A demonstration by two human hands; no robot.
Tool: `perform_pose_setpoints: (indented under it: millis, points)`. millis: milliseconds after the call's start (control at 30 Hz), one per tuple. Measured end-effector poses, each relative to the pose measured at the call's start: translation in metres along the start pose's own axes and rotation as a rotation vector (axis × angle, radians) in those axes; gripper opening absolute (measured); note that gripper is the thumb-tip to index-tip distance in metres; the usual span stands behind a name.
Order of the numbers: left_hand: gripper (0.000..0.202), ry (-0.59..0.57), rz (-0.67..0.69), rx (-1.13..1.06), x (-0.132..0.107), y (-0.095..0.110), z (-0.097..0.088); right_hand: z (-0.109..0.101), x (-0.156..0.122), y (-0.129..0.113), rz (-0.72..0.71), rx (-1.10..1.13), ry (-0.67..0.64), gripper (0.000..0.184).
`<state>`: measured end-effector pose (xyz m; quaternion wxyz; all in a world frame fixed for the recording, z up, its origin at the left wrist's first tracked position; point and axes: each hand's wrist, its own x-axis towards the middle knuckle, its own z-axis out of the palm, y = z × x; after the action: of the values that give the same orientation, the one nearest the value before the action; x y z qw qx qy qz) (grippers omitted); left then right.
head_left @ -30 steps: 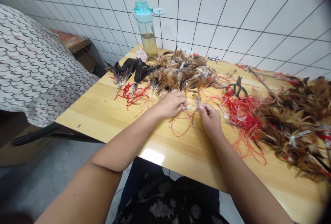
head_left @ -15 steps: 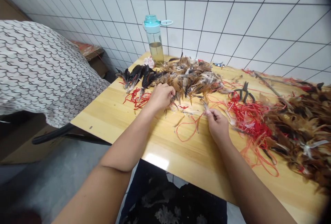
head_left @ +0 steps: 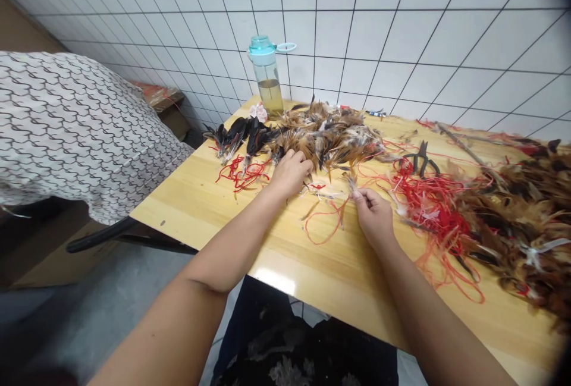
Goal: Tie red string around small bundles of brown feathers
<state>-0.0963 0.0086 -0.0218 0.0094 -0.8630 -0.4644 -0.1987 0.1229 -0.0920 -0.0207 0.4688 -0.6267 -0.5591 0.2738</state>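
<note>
My right hand pinches a small tuft of feathers by its quill ends, just above the table. A red string runs from near those fingers and loops on the wood. My left hand rests at the front edge of a pile of brown feathers, its fingers curled down; what they hold, if anything, is hidden. Dark feather bundles lie left of it, with tangled red string in front. Loose feather scraps lie between the hands.
A water bottle stands at the back by the tiled wall. Black pliers lie beyond a red string tangle. A large feather heap covers the table's right side. A patterned cloth hangs at the left.
My left hand has shifted slightly right and forward against the feather pile. My right hand keeps its pinch on the tuft, almost unmoved. The view has tilted a little.
</note>
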Motion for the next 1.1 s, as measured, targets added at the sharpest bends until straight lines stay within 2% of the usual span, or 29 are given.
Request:
perform_pose_setpoints:
  millis: [200, 300, 400, 500, 567, 633, 733, 833, 967, 1100]
  points:
    - [0.009, 0.226, -0.075, -0.382, 0.002, 0.007, -0.013, 0.000, 0.000, 0.001, -0.009, -0.005, 0.014, 0.029]
    - [0.009, 0.293, -0.099, -0.543, 0.002, 0.011, -0.021, 0.001, 0.000, 0.003, -0.022, -0.006, 0.013, 0.029]
    - [0.013, 0.231, -0.061, -0.431, 0.000, 0.010, -0.023, 0.001, 0.000, 0.005, -0.032, -0.005, 0.011, 0.029]
    - [0.021, 0.035, -0.033, -0.206, -0.002, 0.005, -0.017, 0.002, 0.000, 0.006, -0.031, 0.003, 0.010, 0.028]
    - [0.019, -0.066, -0.056, -0.116, -0.003, 0.002, -0.011, 0.002, 0.000, 0.005, -0.032, 0.001, 0.007, 0.028]
    - [0.014, -0.092, -0.071, -0.066, -0.002, 0.000, -0.006, 0.002, 0.000, 0.004, -0.039, -0.008, 0.001, 0.027]
    - [0.015, -0.052, -0.078, -0.079, -0.001, 0.000, -0.006, 0.001, 0.000, 0.002, -0.030, -0.016, -0.005, 0.026]
    - [0.012, 0.080, -0.114, -0.272, 0.001, 0.003, -0.013, 0.001, 0.000, 0.002, -0.016, -0.017, -0.010, 0.026]
    - [0.007, 0.279, -0.192, -0.800, 0.003, 0.012, -0.023, 0.001, 0.000, 0.002, -0.033, -0.018, -0.012, 0.026]
    - [0.027, 0.298, -0.269, -1.272, 0.003, 0.024, -0.031, 0.002, 0.000, 0.004, -0.046, -0.020, 0.003, 0.026]
